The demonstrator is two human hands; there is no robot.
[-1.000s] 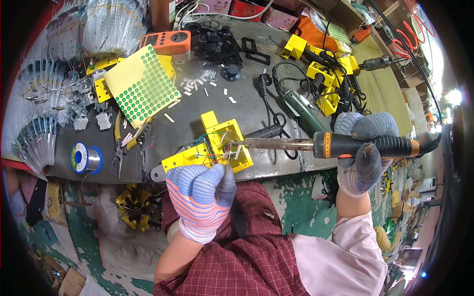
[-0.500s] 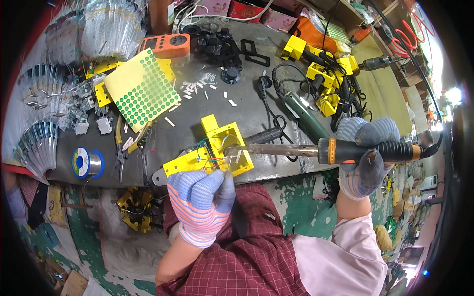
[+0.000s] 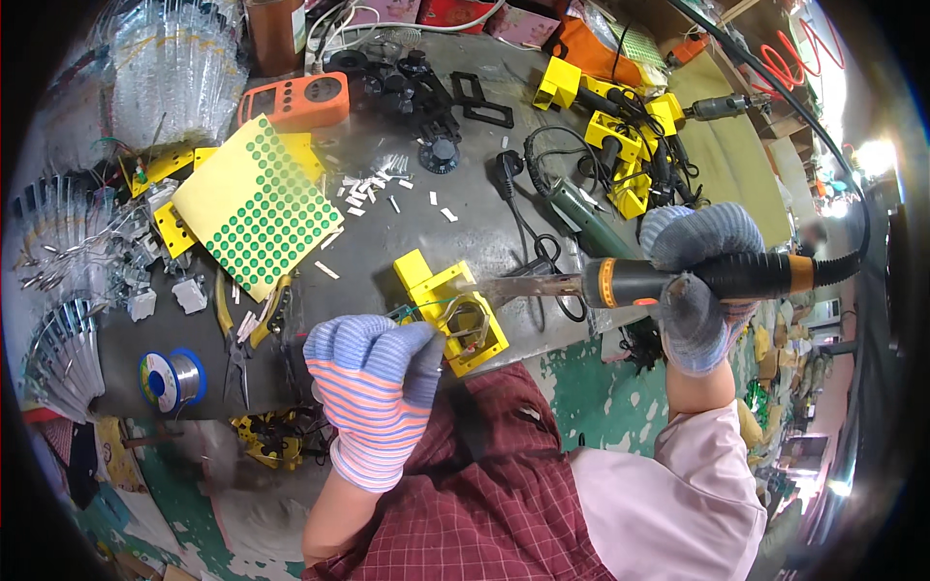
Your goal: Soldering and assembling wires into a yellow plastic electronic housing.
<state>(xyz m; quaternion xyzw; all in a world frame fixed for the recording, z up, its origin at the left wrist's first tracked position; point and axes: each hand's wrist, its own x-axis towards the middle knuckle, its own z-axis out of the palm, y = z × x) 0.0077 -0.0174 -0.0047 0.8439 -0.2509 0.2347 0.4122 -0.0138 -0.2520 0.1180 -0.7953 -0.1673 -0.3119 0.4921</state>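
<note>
My gloved right hand [image 3: 705,237] is closed round the black handle of a soldering iron [image 3: 630,283]. The iron lies almost level, its metal shaft pointing left to the far rim of an open yellow housing [image 3: 480,356]. Whether its tip touches anything there is unclear. Inside the housing sits a curved metal part [image 3: 468,321]. At the housing's left side, my left hand [image 3: 373,382], in a striped glove, is closed with thumb and fingertips pressed together; what they pinch is hidden. A thin green wire [image 3: 402,312] shows just above those fingers.
Left lie a solder spool [image 3: 174,380], yellow-handled pliers [image 3: 235,363] and a sheet of green round stickers [image 3: 262,213]. An orange meter [image 3: 295,102] stands behind. Right of the housing are a dark green tool [image 3: 581,218] and yellow housings with cables [image 3: 615,136]. The table's front edge is close to me.
The whole view has shifted slightly. The iron's tip has moved from the housing's middle toward its far rim. My left hand has shifted left, and the yellow plate beside it is now hidden.
</note>
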